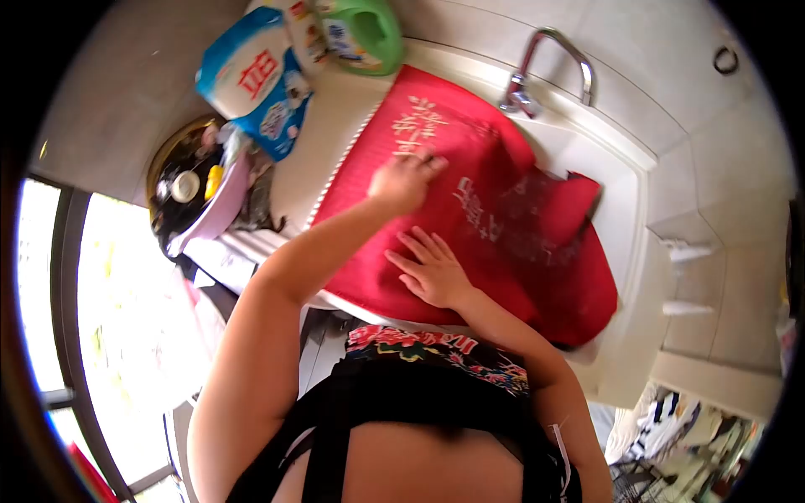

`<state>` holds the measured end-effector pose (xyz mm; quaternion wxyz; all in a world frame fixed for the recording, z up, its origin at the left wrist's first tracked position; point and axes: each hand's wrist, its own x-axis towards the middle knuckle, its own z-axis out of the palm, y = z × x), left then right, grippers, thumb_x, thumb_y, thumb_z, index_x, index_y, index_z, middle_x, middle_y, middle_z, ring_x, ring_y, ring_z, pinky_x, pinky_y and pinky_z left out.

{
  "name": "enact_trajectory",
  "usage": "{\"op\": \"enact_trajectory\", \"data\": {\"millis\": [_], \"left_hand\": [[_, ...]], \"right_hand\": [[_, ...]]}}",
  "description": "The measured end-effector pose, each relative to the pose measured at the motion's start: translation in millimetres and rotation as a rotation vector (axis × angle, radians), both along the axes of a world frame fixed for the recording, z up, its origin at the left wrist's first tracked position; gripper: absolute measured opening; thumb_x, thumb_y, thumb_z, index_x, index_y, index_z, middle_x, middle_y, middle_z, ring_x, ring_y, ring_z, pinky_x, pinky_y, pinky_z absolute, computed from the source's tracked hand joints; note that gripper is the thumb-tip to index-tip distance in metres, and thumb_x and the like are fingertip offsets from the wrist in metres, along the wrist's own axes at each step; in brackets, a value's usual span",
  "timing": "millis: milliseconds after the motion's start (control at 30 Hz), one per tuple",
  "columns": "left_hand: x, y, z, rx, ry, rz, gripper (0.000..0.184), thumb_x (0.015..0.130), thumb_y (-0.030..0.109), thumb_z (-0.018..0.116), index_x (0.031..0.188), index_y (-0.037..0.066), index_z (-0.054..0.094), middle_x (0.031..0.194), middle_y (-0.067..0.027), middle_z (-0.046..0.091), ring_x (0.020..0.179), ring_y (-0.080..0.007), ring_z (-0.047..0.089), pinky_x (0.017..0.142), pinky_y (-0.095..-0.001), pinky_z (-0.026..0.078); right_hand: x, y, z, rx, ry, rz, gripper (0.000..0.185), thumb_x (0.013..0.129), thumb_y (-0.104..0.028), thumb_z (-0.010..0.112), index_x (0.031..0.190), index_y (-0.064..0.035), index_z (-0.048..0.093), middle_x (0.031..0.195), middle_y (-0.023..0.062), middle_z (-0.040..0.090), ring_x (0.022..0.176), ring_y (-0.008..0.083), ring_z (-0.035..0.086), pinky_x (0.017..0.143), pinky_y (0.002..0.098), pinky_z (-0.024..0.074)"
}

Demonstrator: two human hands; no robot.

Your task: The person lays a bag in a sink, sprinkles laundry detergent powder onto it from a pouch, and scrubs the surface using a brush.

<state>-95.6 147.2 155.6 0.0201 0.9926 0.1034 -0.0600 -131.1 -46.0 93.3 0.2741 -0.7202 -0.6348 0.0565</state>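
Observation:
A large red cloth mat (360,243) with pale lettering lies over the counter's edge and into the white sink (616,159). Its sink end is folded and looks wet and darker. Near the upper lettering my left hand (402,180) rests on the mat, fingers slightly bent and a little blurred, with gaps between them. Lower down, close to the mat's front edge, my right hand (432,270) lies flat with its fingers spread. Neither hand visibly grips anything.
Behind the sink stands a chrome faucet (545,38). A blue and white detergent bag (260,80) and a green bottle (365,33) are at the back left. Below the bag, a pink basin (222,201) sits beside a dark round container holding small items.

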Motion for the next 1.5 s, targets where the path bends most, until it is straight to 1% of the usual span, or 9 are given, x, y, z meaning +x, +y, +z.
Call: {"op": "enact_trajectory", "data": {"millis": [133, 233, 367, 433, 700, 800, 900, 1100, 1500], "left_hand": [[-57, -26, 5, 0.071, 0.021, -0.392, 0.061, 0.094, 0.03, 0.056, 0.151, 0.031, 0.035, 0.159, -0.0003, 0.029, 0.14, -0.024, 0.039, 0.107, -0.0354, 0.045], [-61, 10, 19, -0.02, 0.146, -0.215, 0.061, 0.095, 0.03, 0.055, 0.152, 0.031, 0.032, 0.159, 0.0004, 0.028, 0.14, -0.0243, 0.038, 0.109, -0.0356, 0.042], [-58, 80, -5, 0.107, -0.041, -0.092, 0.062, 0.096, 0.029, 0.054, 0.153, 0.031, 0.03, 0.158, -0.0033, 0.031, 0.137, -0.0285, 0.041, 0.108, -0.0396, 0.044], [-46, 70, 1, -0.035, -0.042, 0.197, 0.061, 0.095, 0.026, 0.054, 0.152, 0.031, 0.032, 0.157, -0.0039, 0.033, 0.132, -0.0317, 0.048, 0.106, -0.0405, 0.045], [-39, -21, -10, -0.041, -0.027, -0.429, 0.061, 0.091, 0.026, 0.059, 0.148, 0.034, 0.038, 0.158, -0.0016, 0.03, 0.133, -0.0308, 0.047, 0.1, -0.0394, 0.051], [-13, 18, -3, 0.061, 0.004, -0.278, 0.059, 0.094, 0.022, 0.052, 0.148, 0.04, 0.036, 0.159, 0.0036, 0.029, 0.134, -0.0313, 0.045, 0.098, -0.0418, 0.052], [27, 67, -34, 0.007, -0.202, 0.042, 0.063, 0.094, 0.026, 0.055, 0.152, 0.035, 0.031, 0.155, 0.0015, 0.036, 0.134, -0.033, 0.045, 0.104, -0.04, 0.047], [47, 66, -15, -0.015, -0.127, 0.1, 0.061, 0.095, 0.021, 0.05, 0.152, 0.03, 0.032, 0.155, 0.0032, 0.037, 0.132, -0.0338, 0.046, 0.104, -0.0399, 0.046], [-86, 67, -11, 0.148, -0.079, -0.18, 0.068, 0.093, 0.026, 0.056, 0.154, 0.017, 0.026, 0.159, -0.0058, 0.028, 0.137, -0.031, 0.039, 0.114, -0.0407, 0.035]], "right_hand": [[5, -1, 7, -0.177, 0.023, 0.056, 0.059, 0.087, -0.026, 0.061, 0.145, -0.0295, 0.046, 0.157, 0.0106, 0.029, 0.147, 0.0337, 0.022, 0.119, 0.052, 0.016], [15, -5, 25, -0.242, 0.074, 0.144, 0.061, 0.085, -0.025, 0.061, 0.145, -0.0289, 0.046, 0.159, 0.0109, 0.025, 0.149, 0.0336, 0.017, 0.12, 0.0525, 0.0123], [10, -20, 14, -0.262, 0.103, 0.129, 0.06, 0.087, -0.023, 0.059, 0.146, -0.0291, 0.045, 0.162, 0.0083, 0.02, 0.15, 0.034, 0.013, 0.119, 0.0563, 0.014], [5, -25, 1, -0.216, 0.105, 0.103, 0.057, 0.091, -0.026, 0.057, 0.146, -0.0293, 0.045, 0.162, 0.007, 0.019, 0.15, 0.0342, 0.013, 0.118, 0.0587, 0.0149], [0, -30, 13, -0.295, 0.178, 0.15, 0.063, 0.092, -0.051, 0.055, 0.148, -0.0257, 0.043, 0.164, 0.0134, 0.01, 0.149, 0.0434, 0.004, 0.115, 0.0644, 0.0121], [2, -31, 12, -0.31, 0.208, 0.153, 0.063, 0.091, -0.052, 0.055, 0.147, -0.0252, 0.044, 0.164, 0.0128, 0.01, 0.15, 0.0405, 0.005, 0.116, 0.0628, 0.0117], [1, -31, 10, -0.306, 0.226, 0.135, 0.061, 0.091, -0.051, 0.056, 0.146, -0.0247, 0.047, 0.164, 0.012, 0.011, 0.15, 0.0386, 0.006, 0.116, 0.0616, 0.0121], [2, -32, 12, -0.253, 0.25, 0.101, 0.058, 0.091, -0.045, 0.06, 0.143, -0.0235, 0.05, 0.163, 0.0088, 0.018, 0.15, 0.0364, 0.01, 0.117, 0.0604, 0.0142], [3, -32, 12, -0.316, 0.294, 0.106, 0.057, 0.093, -0.049, 0.055, 0.143, -0.0235, 0.05, 0.163, 0.0057, 0.017, 0.151, 0.034, 0.007, 0.118, 0.058, 0.0125]]}}
